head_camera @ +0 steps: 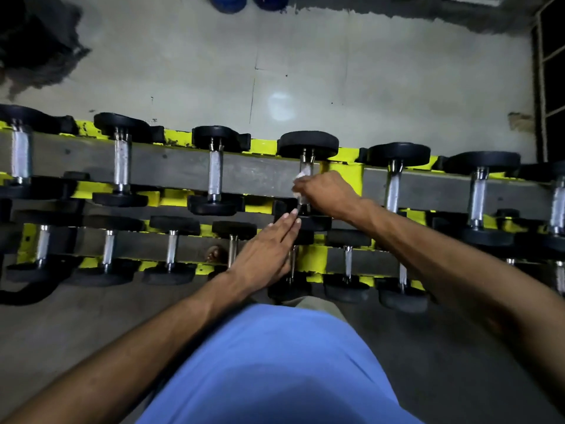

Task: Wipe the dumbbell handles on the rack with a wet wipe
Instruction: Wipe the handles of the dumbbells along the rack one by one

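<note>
Nearest is the person's blue shirt (275,362), with both bare forearms reaching out over the dark floor (91,316). The rack (263,146), yellow with grey beams, carries two rows of black-headed dumbbells with shiny metal handles. The lower row (171,249) is the nearer one.

The left grip (263,255) lies over that lower row. It is open and holds nothing. Its fingers are straight and together, and its fingertips (290,216) touch the near head (318,223) of one dumbbell (307,145) in the upper row.

Just beyond, the right grip (327,191) is curled round that same dumbbell's handle (306,167), with the wet wipe (301,175) pressed against the metal. A crumpled white edge of the wipe shows above the fingers.

The other upper-row dumbbells (214,172) sit untouched on either side. Beyond the rack is a pale, stained surface (336,71) with two blue round objects (229,3) at its far edge.
</note>
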`<state>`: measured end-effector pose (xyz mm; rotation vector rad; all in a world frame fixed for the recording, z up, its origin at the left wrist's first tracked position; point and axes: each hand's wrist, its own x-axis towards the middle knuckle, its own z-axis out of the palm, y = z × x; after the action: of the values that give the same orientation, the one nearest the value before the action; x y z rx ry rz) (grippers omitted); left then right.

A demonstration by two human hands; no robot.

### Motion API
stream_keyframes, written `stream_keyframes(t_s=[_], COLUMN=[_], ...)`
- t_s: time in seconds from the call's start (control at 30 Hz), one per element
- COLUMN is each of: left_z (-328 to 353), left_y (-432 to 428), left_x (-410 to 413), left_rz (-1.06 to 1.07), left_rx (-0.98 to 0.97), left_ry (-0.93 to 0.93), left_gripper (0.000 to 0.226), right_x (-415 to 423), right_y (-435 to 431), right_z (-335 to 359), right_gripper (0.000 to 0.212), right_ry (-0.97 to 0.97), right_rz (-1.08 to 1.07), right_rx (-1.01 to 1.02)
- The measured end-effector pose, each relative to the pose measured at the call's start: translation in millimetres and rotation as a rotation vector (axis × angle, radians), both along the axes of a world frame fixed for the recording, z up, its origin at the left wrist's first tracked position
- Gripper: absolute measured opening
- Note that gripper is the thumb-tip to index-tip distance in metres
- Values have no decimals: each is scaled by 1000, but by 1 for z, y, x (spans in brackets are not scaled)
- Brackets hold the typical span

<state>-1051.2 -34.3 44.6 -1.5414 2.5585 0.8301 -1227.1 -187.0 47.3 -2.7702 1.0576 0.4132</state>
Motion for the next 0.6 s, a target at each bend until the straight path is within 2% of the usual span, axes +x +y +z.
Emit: stream_keyframes(t_s=[0.1,0.27,0.43,0.53,0.6], left_z=[1,4,5,7,8], left_y=[0,5,6,8,7], left_x=[-11,-30,-39,-41,-43], left_rz=[58,143,194,205,209], left_rx=[-20,18,24,37,40], left_ry=[-13,-67,-100,-112,-107], left_gripper=[83,82,81,80,80], right_x=[-6,-11,0,-1,-9], right_y=[-13,-48,-20,-36,-37], right_z=[-1,6,6,2,-5], right_gripper=[19,33,14,12,13], right_ry=[26,-65,103,20,-94], right_rz=[232,78,394,321,234], right_rx=[36,-47,110,-14,-2])
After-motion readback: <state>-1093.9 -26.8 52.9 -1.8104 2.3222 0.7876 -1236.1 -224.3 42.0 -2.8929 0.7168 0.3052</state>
